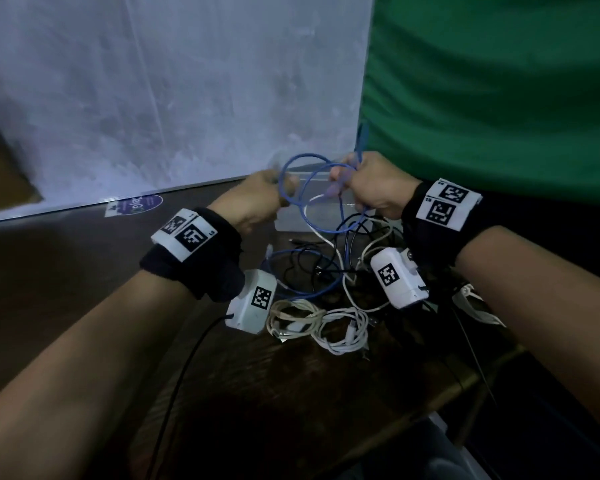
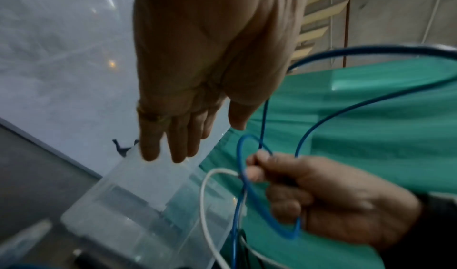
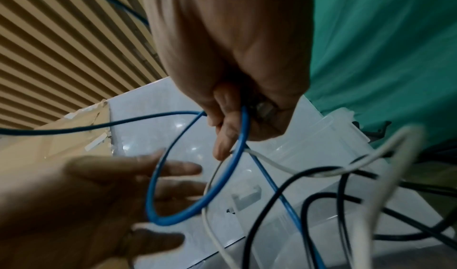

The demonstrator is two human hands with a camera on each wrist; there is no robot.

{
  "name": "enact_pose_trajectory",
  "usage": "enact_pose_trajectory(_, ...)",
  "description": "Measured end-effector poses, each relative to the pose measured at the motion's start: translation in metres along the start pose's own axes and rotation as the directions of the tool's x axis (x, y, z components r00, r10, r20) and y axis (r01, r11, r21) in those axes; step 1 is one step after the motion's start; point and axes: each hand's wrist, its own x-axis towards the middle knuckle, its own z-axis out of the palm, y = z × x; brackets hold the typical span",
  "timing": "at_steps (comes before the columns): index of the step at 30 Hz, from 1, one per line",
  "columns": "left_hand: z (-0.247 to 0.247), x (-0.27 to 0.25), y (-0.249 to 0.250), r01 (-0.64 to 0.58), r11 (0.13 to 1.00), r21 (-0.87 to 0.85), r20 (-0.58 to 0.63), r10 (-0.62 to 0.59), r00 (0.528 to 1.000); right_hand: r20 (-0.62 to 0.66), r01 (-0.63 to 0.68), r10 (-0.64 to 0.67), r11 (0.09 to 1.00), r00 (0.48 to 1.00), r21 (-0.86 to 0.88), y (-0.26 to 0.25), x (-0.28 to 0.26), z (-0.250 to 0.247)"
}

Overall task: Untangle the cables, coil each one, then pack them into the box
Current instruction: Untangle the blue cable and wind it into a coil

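A blue cable [image 1: 303,156] hangs in loops between my hands above the clear plastic box [image 1: 284,224]. My right hand [image 1: 371,192] grips the gathered blue loops [image 3: 173,220], fingers curled round them [image 2: 279,234]. My left hand [image 1: 257,202] is beside the loop with straight, spread fingers [image 2: 173,148] and grips nothing [image 3: 99,191]. A white cable [image 2: 204,204] and black cables [image 3: 306,214] trail across the blue one down to the tangled pile [image 1: 312,271] on the table. The box [image 2: 138,195] stands open below my hands [image 3: 321,146].
Loosely bundled white cables [image 1: 326,323] lie at the near side of the pile. A white panel [image 1: 153,98] and green cloth [image 1: 499,98] stand behind the box. A round sticker [image 1: 139,204] is on the dark table [image 1: 66,271], whose edge runs at the right [image 1: 482,375].
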Motion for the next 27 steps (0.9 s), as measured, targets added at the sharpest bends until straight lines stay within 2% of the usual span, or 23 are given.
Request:
enact_pose_trajectory(2,0.008,0.004,-0.008,0.018,0.986,0.165,0.143,-0.042,0.989,0.01,0.032,-0.032,0.999,0.999,0.043,-0.003,-0.002,-0.002)
enact_pose_trajectory(4,0.012,0.004,-0.005,-0.016,0.972,0.234,0.197,-0.032,0.98,-0.011,0.063,-0.062,0.997,0.998,0.04,-0.007,-0.005,-0.006)
enact_pose_trajectory(7,0.018,0.0,0.005,0.012,0.998,0.061,0.169,-0.022,0.985,-0.08,0.15,-0.146,0.988,0.986,0.047,-0.012,-0.008,-0.014)
enact_pose_trajectory(10,0.026,-0.003,0.008,0.072,0.99,-0.125,0.231,-0.042,0.972,-0.135,0.227,-0.214,0.97,0.967,0.087,-0.015,-0.004,-0.021)
enact_pose_trajectory(11,0.029,-0.002,0.007,0.101,0.988,-0.121,0.248,-0.068,0.966,-0.137,0.242,-0.231,0.967,0.963,0.076,-0.016,-0.002,-0.024)
enact_pose_trajectory(15,0.036,-0.002,0.008,0.189,0.982,-0.01,0.265,-0.179,0.948,-0.104,0.312,-0.307,0.95,0.946,0.033,-0.021,-0.002,-0.03)
enact_pose_trajectory(18,0.04,-0.001,0.009,0.165,0.976,0.144,0.343,-0.206,0.917,-0.07,0.364,-0.364,0.931,0.929,-0.021,-0.024,-0.009,-0.033)
enact_pose_trajectory(23,0.046,0.0,0.001,0.236,0.927,0.292,0.472,-0.354,0.807,-0.115,0.409,-0.42,0.906,0.9,-0.109,-0.022,-0.011,-0.046)
enact_pose_trajectory(25,0.044,0.0,0.005,0.176,0.901,0.396,0.464,-0.362,0.809,-0.158,0.369,-0.39,0.918,0.907,-0.147,-0.02,-0.011,-0.052)
enact_pose_trajectory(27,0.04,0.002,0.009,0.062,0.812,0.58,0.408,-0.356,0.841,-0.162,0.298,-0.342,0.923,0.926,-0.245,-0.016,-0.011,-0.06)
